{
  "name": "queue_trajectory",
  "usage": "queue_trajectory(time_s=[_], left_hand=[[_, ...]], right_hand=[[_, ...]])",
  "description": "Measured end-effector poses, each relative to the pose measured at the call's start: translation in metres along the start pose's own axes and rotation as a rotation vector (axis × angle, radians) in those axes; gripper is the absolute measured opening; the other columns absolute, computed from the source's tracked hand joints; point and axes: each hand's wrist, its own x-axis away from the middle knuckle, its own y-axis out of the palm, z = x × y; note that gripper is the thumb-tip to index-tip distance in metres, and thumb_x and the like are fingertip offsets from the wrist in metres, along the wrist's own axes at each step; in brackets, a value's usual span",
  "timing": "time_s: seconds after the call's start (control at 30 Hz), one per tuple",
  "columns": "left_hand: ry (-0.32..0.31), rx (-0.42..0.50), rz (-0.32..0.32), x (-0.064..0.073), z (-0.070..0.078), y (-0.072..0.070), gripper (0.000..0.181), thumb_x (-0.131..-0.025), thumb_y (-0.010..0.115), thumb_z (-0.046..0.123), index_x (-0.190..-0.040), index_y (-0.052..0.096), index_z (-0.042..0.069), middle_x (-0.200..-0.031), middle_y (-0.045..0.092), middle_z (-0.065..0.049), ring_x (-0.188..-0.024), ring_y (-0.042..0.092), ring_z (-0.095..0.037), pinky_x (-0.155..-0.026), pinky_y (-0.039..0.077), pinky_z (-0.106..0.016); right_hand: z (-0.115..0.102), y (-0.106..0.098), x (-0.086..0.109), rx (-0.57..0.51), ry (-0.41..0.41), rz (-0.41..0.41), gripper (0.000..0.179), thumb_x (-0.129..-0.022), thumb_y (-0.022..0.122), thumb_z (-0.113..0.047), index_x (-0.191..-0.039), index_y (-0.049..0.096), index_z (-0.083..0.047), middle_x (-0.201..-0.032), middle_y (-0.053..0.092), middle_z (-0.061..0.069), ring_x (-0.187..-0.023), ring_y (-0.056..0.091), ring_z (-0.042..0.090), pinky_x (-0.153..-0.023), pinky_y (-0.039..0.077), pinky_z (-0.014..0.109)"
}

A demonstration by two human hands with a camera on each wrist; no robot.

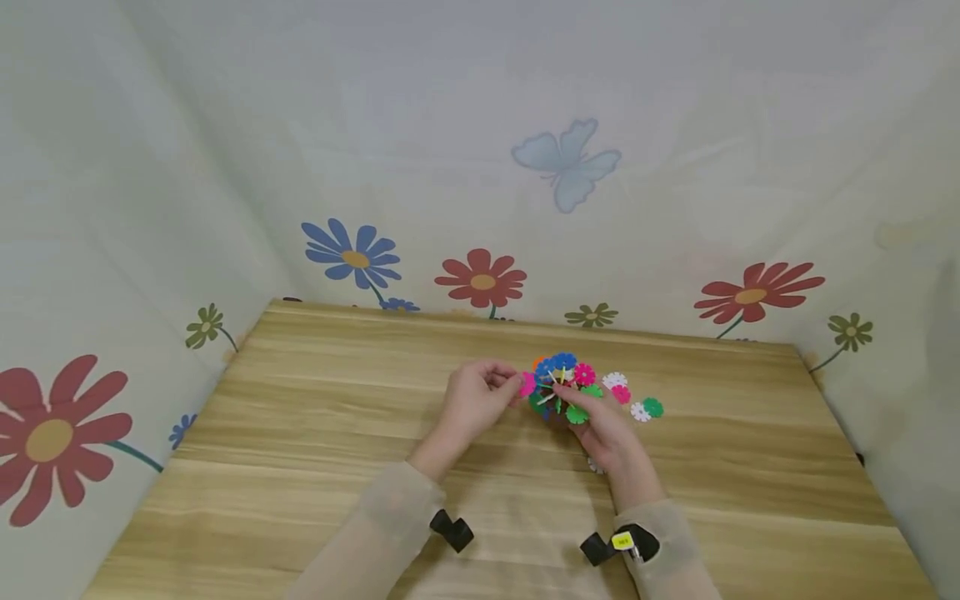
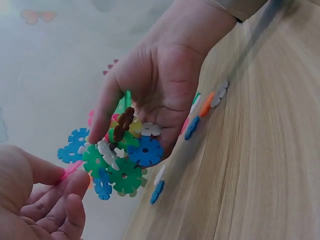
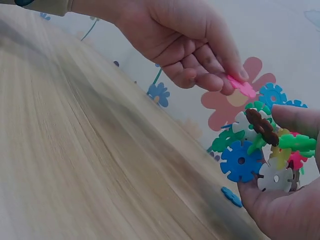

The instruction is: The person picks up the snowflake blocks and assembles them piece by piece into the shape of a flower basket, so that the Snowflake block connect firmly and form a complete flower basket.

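Between thumb and forefinger, my left hand (image 1: 474, 402) pinches a pink notched plastic disc (image 3: 241, 86) by its edge. My right hand (image 1: 613, 435) holds a round cluster of interlocked notched discs (image 2: 125, 175), thumb on one side and fingers beneath. Blue, green, white, yellow, brown and pink pieces make up the cluster, stuck together at many angles. The pink disc is right at the cluster's left side in the head view. Part of the cluster is hidden behind the right thumb and palm.
Loose discs lie on the wooden table (image 1: 337, 400) beyond and right of the right hand, including a green one (image 1: 653, 407), a white one (image 1: 640, 412) and a pink one (image 1: 620, 394). Orange (image 2: 206, 105) and blue (image 2: 191, 128) discs lie below that hand. A flower-printed curtain (image 1: 420, 167) surrounds the table.
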Motion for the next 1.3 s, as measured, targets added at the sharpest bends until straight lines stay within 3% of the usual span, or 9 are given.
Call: queue_trajectory(time_s=[0.2, 0.33, 0.57, 0.87, 1.2, 1.3], left_hand=[[0.069, -0.092, -0.008, 0.004, 0.004, 0.004, 0.008, -0.101, 0.079, 0.012, -0.1, 0.08, 0.004, -0.08, 0.077, -0.001, -0.069, 0.077, -0.025, -0.053, 0.058, -0.028], [0.095, -0.124, 0.013, 0.004, 0.003, 0.002, 0.008, -0.1, 0.079, 0.012, -0.097, 0.079, 0.005, -0.078, 0.075, 0.001, -0.064, 0.072, -0.012, -0.054, 0.058, -0.029], [0.111, -0.15, 0.0, 0.003, 0.003, -0.001, 0.007, -0.1, 0.081, 0.014, -0.095, 0.081, 0.008, -0.081, 0.075, 0.002, -0.067, 0.07, -0.013, -0.058, 0.059, -0.029], [0.19, -0.155, 0.004, 0.004, 0.001, 0.005, 0.01, -0.099, 0.08, 0.006, -0.09, 0.081, 0.007, -0.077, 0.075, 0.002, -0.063, 0.067, -0.01, -0.056, 0.059, -0.027], [0.209, -0.169, 0.009, 0.007, 0.0, 0.013, 0.01, -0.099, 0.08, 0.004, -0.089, 0.08, 0.004, -0.076, 0.076, 0.0, -0.06, 0.067, -0.006, -0.054, 0.057, -0.025], [0.192, -0.169, 0.003, 0.009, 0.001, 0.016, 0.011, -0.1, 0.078, 0.003, -0.09, 0.08, 0.004, -0.076, 0.075, 0.0, -0.06, 0.068, -0.006, -0.055, 0.058, -0.025]], right_hand=[[0.004, 0.002, 0.0, 0.026, -0.02, -0.009, 0.058, -0.102, 0.076, -0.009, -0.152, 0.048, -0.007, -0.124, 0.074, -0.002, -0.114, 0.07, 0.014, -0.098, 0.058, 0.03], [0.004, 0.002, -0.001, 0.029, -0.025, -0.007, 0.058, -0.102, 0.076, -0.009, -0.153, 0.047, -0.009, -0.125, 0.074, -0.002, -0.116, 0.07, 0.015, -0.099, 0.058, 0.031], [0.003, 0.005, 0.0, 0.005, -0.026, 0.001, 0.058, -0.101, 0.076, -0.007, -0.15, 0.047, -0.013, -0.126, 0.073, 0.0, -0.114, 0.071, 0.015, -0.096, 0.06, 0.031], [0.004, 0.007, 0.001, 0.03, -0.022, 0.007, 0.06, -0.102, 0.073, -0.003, -0.155, 0.047, -0.011, -0.134, 0.07, 0.002, -0.119, 0.068, 0.016, -0.099, 0.059, 0.031], [0.001, 0.003, 0.001, 0.131, 0.029, 0.048, 0.076, -0.097, 0.082, -0.01, -0.161, 0.041, -0.006, -0.146, 0.063, 0.011, -0.126, 0.063, 0.02, -0.103, 0.055, 0.031], [0.001, 0.003, 0.002, 0.15, 0.03, 0.063, 0.087, -0.098, 0.082, -0.01, -0.168, 0.031, -0.005, -0.152, 0.058, 0.014, -0.13, 0.059, 0.022, -0.102, 0.055, 0.029]])
